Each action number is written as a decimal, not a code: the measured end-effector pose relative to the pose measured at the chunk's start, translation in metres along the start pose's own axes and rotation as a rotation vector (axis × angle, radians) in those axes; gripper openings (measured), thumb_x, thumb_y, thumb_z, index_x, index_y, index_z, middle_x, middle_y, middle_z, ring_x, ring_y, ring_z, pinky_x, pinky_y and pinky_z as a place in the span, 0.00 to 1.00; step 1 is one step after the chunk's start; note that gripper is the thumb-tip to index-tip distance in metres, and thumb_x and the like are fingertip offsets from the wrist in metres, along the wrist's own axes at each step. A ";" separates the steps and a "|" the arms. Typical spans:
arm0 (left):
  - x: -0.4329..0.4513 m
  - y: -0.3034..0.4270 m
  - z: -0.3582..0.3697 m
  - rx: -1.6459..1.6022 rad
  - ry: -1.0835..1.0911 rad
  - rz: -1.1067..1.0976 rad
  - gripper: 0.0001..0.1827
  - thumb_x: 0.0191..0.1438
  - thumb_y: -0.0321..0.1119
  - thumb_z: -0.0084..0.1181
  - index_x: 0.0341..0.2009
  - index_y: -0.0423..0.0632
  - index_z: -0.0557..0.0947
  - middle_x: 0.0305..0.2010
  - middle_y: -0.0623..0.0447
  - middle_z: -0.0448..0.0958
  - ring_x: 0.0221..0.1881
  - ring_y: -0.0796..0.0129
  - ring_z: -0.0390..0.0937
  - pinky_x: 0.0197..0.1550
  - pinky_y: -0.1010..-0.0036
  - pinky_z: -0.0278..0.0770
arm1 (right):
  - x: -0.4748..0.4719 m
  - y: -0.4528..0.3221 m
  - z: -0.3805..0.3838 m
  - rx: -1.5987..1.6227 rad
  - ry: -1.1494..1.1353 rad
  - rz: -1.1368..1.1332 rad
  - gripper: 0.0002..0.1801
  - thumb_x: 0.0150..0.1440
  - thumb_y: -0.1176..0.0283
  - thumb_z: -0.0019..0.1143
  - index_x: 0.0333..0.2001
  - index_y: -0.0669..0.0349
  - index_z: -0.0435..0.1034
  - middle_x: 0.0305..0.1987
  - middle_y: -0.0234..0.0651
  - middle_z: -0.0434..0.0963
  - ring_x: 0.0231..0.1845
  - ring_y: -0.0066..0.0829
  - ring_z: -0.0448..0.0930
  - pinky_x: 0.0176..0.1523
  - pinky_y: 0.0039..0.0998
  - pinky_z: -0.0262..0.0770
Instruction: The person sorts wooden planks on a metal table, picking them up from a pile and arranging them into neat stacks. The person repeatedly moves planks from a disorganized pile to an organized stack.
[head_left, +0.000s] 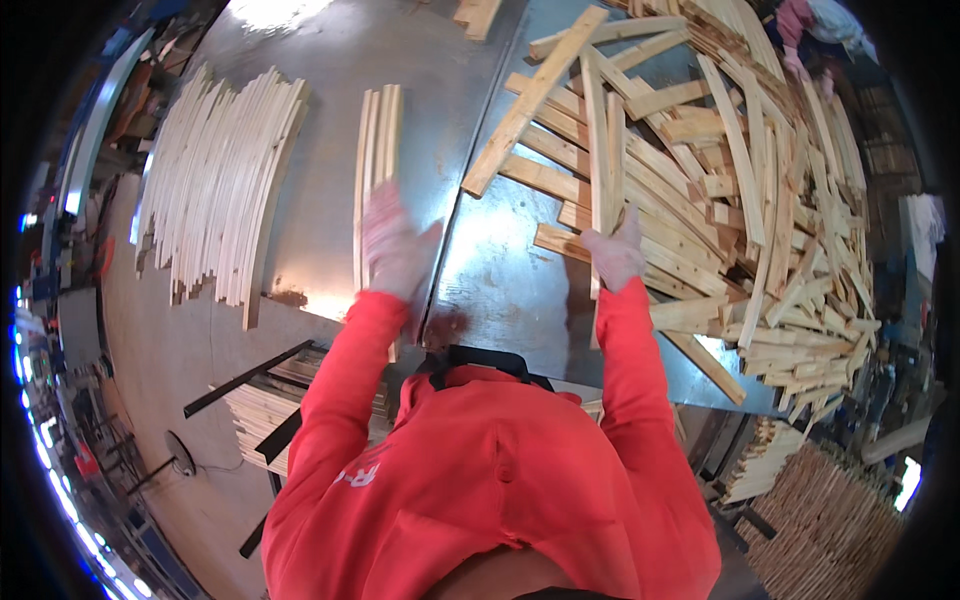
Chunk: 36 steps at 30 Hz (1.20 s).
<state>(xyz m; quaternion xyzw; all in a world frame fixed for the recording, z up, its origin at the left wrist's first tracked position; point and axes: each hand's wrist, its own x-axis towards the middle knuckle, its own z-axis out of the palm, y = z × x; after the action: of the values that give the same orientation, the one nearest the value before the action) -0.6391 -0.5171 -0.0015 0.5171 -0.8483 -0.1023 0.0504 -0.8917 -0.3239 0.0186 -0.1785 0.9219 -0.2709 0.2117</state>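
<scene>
My left hand (394, 244) is blurred, its thumb spread, and lies over the near part of a narrow row of pale wooden slats (382, 135) on the metal table. It looks open; whether it touches them is hard to tell. My right hand (616, 251) is at the left side of a jumbled pile of wooden slats (675, 202). Its thumb crosses a long upright-lying wooden slat (597, 157), and the fingers close along its right side. Part of that slat shows below the hand.
A wide row of slats (217, 180) lies side by side at the left, ends uneven. A seam divides the metal tabletop (480, 262). Stacked slats (262, 409) and a black metal frame (247, 379) stand at lower left. Another person's hand (793, 61) is at the pile's far right.
</scene>
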 end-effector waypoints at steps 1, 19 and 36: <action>0.013 0.026 0.010 -0.149 0.041 0.108 0.56 0.49 0.58 0.63 0.72 0.41 0.51 0.72 0.40 0.58 0.70 0.50 0.59 0.68 0.64 0.60 | 0.002 0.026 0.012 0.260 -0.011 -0.106 0.47 0.49 0.59 0.66 0.68 0.65 0.53 0.53 0.54 0.74 0.54 0.45 0.76 0.57 0.42 0.74; -0.119 0.006 0.019 -1.089 -0.542 -0.165 0.41 0.48 0.31 0.63 0.68 0.48 0.62 0.50 0.45 0.77 0.49 0.62 0.76 0.53 0.67 0.74 | -0.004 0.020 0.114 1.161 -0.709 -0.121 0.29 0.48 0.79 0.47 0.58 0.65 0.63 0.54 0.52 0.72 0.54 0.50 0.76 0.59 0.46 0.73; -0.109 -0.069 -0.016 -0.474 -0.441 -0.265 0.41 0.61 0.64 0.44 0.62 0.39 0.68 0.55 0.35 0.75 0.58 0.43 0.72 0.59 0.55 0.69 | -0.108 -0.061 0.179 0.130 -0.875 -0.209 0.60 0.56 0.37 0.52 0.74 0.67 0.34 0.57 0.58 0.75 0.59 0.49 0.76 0.61 0.34 0.69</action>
<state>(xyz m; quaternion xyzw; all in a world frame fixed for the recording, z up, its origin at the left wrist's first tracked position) -0.5264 -0.4528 0.0006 0.5619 -0.7171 -0.4113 -0.0289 -0.7001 -0.3998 -0.0513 -0.3546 0.7037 -0.2473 0.5638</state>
